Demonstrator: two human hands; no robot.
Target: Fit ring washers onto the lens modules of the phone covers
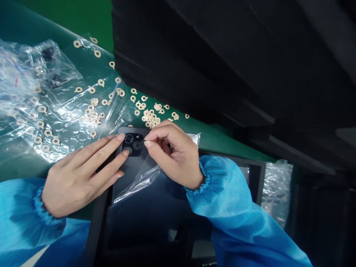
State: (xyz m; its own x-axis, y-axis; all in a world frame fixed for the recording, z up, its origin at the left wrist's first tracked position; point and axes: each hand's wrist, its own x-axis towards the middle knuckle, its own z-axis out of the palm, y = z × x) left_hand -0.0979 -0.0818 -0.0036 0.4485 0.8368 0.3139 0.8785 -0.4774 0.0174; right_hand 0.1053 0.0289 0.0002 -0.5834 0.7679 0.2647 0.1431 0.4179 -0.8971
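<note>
Left hand palm-down, fingers extended; right hand curled, thumb and forefinger pinched

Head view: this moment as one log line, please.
left hand: fingertips on camera block | right hand: pinched at its edge, held item unclear | rings: piled and scattered

Rings and bags on a green table

Pale rings, each with a small tab, lie strewn over the table, thickest in a heap near its far edge. To the left, more sit on or under a shiny clear sheet. Beside them slumps a crumpled bag with dark bits inside. At right, another bag shows small dark shapes. Black ridged panels fill the upper right.
</note>
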